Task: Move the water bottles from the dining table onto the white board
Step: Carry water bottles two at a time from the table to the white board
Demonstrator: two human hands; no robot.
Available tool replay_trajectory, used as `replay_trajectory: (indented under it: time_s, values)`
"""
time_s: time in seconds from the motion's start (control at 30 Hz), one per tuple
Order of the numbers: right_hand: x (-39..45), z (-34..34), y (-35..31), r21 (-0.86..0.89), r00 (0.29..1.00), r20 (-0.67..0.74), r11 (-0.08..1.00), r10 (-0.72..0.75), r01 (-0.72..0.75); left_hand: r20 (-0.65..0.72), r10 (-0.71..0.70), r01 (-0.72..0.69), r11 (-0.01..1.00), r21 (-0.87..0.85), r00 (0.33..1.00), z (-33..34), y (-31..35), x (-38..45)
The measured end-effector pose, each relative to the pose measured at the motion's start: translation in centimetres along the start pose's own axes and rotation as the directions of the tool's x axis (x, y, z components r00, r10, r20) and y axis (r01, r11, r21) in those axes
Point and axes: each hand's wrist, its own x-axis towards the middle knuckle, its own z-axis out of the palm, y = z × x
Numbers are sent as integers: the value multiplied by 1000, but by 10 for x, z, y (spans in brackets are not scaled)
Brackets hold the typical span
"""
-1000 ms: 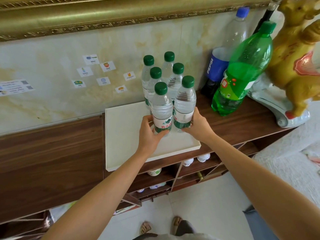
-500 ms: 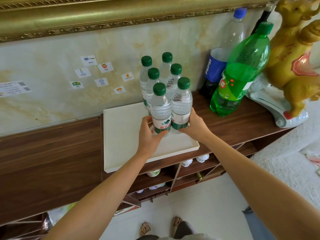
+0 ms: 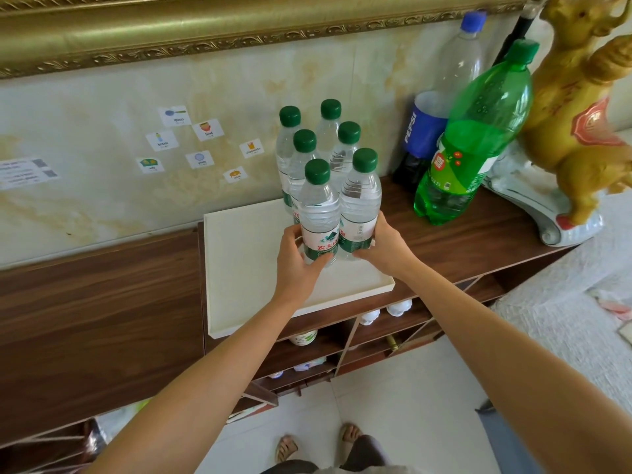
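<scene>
Several clear water bottles with green caps stand in two rows on the right part of the white board [image 3: 246, 268], which lies on a wooden sideboard. My left hand [image 3: 295, 265] is wrapped around the front left bottle [image 3: 318, 213]. My right hand [image 3: 384, 246] grips the front right bottle [image 3: 360, 203]. Both front bottles are upright and side by side, their bases hidden by my fingers. Behind them stand the other bottles [image 3: 337, 145], close to the wall.
A Pepsi bottle [image 3: 441, 107] and a big green soda bottle [image 3: 475, 138] stand right of the board. A golden figurine [image 3: 578, 107] on a white base fills the far right. The sideboard top [image 3: 95, 302] stretches left. Shelves with items lie below.
Both hands stay on the two front bottles. The pair has shifted slightly left and nearer the rows behind; the view has shifted a little too.
</scene>
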Motion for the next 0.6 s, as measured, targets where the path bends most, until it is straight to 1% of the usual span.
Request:
replay_trajectory:
  time_s: [0.1, 0.2, 0.27, 0.37, 0.43, 0.53, 0.6]
  values:
    - [-2, -1, 2, -15, 1000, 14, 1000, 18, -18, 11, -8, 8, 1000, 16, 1000, 3, -2, -3]
    - [-3, 3, 4, -3, 1000, -6, 1000, 30, -30, 72, -37, 33, 998, 54, 997, -2, -4, 3]
    - [2, 1, 5, -3, 997, 74, 999, -37, 37, -30, -58, 61, 992, 112, 998, -2, -2, -1]
    - [0, 1, 11, 13, 999, 51, 1000, -13, 12, 23, -104, 98, 977, 189, 994, -10, -6, -2]
    - [-9, -4, 18, 40, 1000, 16, 999, -10, 9, 62, -116, 96, 960, 263, 991, -12, -6, -9]
    - [-16, -15, 24, 69, 999, -26, 997, -38, 40, -4, -96, 90, 925, 368, 995, -20, 0, -23]
    - [-25, -19, 26, 27, 992, -46, 993, -115, 116, -48, -78, 92, 889, 448, 996, -27, 4, -41]
